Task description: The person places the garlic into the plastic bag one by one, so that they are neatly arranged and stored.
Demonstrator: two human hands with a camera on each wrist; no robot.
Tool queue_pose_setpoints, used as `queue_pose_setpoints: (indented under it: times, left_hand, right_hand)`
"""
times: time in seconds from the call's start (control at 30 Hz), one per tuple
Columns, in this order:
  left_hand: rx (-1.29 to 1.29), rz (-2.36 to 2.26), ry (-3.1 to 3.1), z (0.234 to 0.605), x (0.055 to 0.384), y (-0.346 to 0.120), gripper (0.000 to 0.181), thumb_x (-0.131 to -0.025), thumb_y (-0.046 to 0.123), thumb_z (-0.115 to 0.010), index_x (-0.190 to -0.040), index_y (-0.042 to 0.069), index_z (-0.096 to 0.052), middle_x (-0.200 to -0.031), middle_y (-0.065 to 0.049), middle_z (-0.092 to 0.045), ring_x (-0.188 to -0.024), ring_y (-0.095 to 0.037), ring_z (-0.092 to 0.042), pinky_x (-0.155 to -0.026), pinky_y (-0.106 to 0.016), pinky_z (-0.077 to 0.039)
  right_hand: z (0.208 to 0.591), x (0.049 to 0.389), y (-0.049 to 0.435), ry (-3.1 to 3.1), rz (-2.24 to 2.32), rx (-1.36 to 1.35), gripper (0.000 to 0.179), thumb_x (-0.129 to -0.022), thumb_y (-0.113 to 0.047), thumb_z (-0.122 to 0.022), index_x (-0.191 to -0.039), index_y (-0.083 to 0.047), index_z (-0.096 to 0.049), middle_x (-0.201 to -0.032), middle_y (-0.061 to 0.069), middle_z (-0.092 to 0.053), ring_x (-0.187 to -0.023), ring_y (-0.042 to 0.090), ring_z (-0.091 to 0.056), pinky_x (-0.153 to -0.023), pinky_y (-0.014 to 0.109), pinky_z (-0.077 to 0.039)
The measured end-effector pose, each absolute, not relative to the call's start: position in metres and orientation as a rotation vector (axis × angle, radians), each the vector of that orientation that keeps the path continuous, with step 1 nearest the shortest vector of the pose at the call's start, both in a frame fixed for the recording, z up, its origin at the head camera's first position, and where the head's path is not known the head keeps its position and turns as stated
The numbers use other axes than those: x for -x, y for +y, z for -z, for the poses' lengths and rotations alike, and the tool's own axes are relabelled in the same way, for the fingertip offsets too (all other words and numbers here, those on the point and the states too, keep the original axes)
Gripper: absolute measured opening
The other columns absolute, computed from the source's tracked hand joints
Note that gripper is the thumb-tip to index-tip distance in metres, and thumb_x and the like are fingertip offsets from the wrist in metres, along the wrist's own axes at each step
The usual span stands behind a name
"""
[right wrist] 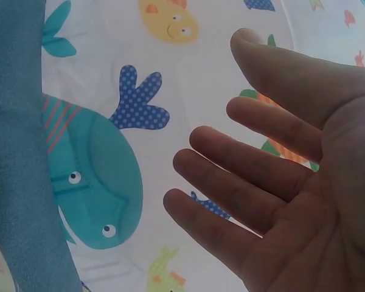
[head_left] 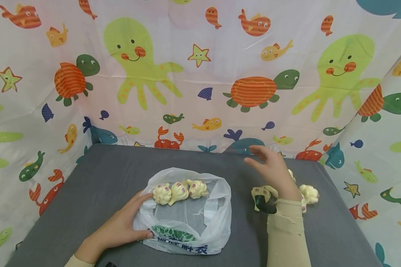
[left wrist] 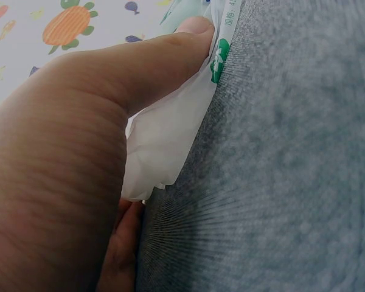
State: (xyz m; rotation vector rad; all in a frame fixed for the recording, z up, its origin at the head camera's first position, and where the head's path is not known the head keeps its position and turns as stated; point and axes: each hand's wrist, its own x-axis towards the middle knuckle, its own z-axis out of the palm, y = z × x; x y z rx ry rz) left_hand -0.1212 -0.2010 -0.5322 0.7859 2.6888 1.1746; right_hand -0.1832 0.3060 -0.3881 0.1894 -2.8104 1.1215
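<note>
A white plastic bag [head_left: 220, 226] with green and dark blue print lies on the grey table, its mouth spread. Three garlic bulbs [head_left: 179, 192] sit in a row at its far left part. My left hand [head_left: 121, 222] rests against the bag's left side, thumb at the front and fingers farther back, spread apart. In the left wrist view, the thumb touches the bag [left wrist: 164, 140]. Raised over the table right of the bag, my right hand [head_left: 274, 168] holds nothing, its fingers apart. Several more garlic bulbs [head_left: 309, 194] lie around and partly behind the right forearm.
The grey table [head_left: 120, 167] is bordered at the back and sides by a white curtain [head_left: 194, 122] printed with sea animals. A black wrist camera [head_left: 265, 205] is on the right wrist and partly covers a garlic bulb [head_left: 260, 191].
</note>
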Motion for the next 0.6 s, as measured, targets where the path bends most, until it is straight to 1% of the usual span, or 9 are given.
queue_pose_setpoints:
  times: [0.13, 0.3, 0.47, 0.6]
  left_hand:
    - [-0.798, -1.179, 2.692, 0.532, 0.120, -0.201, 0.113, -0.079, 0.071, -0.089, -0.171, 0.038, -0.032, -0.180, -0.005, -0.023, -0.156, -0.038, -0.035, -0.108, -0.072, -0.043]
    - [-0.797, -1.177, 2.692, 0.531, 0.120, -0.200, 0.114, -0.079, 0.072, -0.089, -0.171, 0.037, -0.032, -0.179, -0.005, -0.023, -0.156, -0.038, -0.035, -0.109, -0.072, -0.043]
    - [-0.780, -1.170, 2.688, 0.530, 0.120, -0.200, 0.114, -0.079, 0.073, -0.088, -0.171, 0.038, -0.032, -0.179, -0.006, -0.023, -0.156, -0.039, -0.036, -0.109, -0.072, -0.042]
    - [-0.782, -1.165, 2.695, 0.529, 0.120, -0.200, 0.113, -0.079, 0.074, -0.088, -0.171, 0.037, -0.032, -0.179, -0.006, -0.023, -0.156, -0.038, -0.036, -0.108, -0.072, -0.043]
  right_hand:
    - [0.390, 0.182, 0.309, -2.810, -1.109, -0.188, 0.062, -0.105, -0.043, -0.075, -0.154, -0.009, -0.059, -0.153, 0.020, -0.062, -0.140, 0.045, -0.059, -0.113, 0.064, -0.046]
    - [0.390, 0.181, 0.316, -2.817, -1.105, -0.168, 0.062, -0.106, -0.040, -0.075, -0.156, -0.009, -0.058, -0.156, 0.020, -0.059, -0.142, 0.046, -0.057, -0.114, 0.064, -0.044]
    - [0.389, 0.178, 0.323, -2.830, -1.131, -0.125, 0.068, -0.105, -0.047, -0.074, -0.159, -0.009, -0.055, -0.160, 0.020, -0.056, -0.145, 0.047, -0.053, -0.115, 0.065, -0.043]
    - [0.389, 0.177, 0.327, -2.823, -1.151, -0.105, 0.071, -0.105, -0.050, -0.073, -0.160, -0.009, -0.054, -0.160, 0.020, -0.055, -0.146, 0.047, -0.051, -0.116, 0.066, -0.042]
